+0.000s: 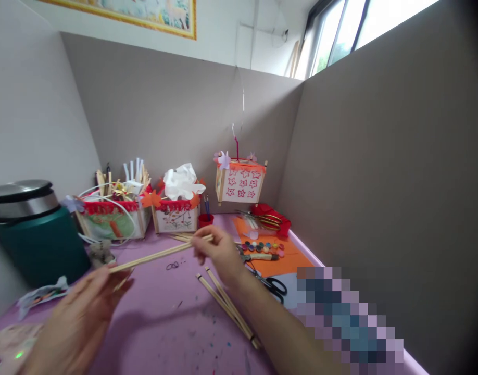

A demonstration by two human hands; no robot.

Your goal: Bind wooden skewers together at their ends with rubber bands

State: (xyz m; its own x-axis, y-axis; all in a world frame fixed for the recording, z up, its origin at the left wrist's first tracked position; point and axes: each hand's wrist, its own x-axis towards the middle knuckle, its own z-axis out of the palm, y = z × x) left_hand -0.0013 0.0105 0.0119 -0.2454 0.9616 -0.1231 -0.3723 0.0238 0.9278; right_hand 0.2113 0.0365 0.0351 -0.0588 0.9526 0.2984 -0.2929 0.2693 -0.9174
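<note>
Up over the table went the sticks, left hand holding the near left end, right hand pinching the far right end; more sticks lay below, left of the scissors!

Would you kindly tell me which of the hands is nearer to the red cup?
Right. The right hand appears just below the red cup in view; the left hand is farther down and to its left.
</note>
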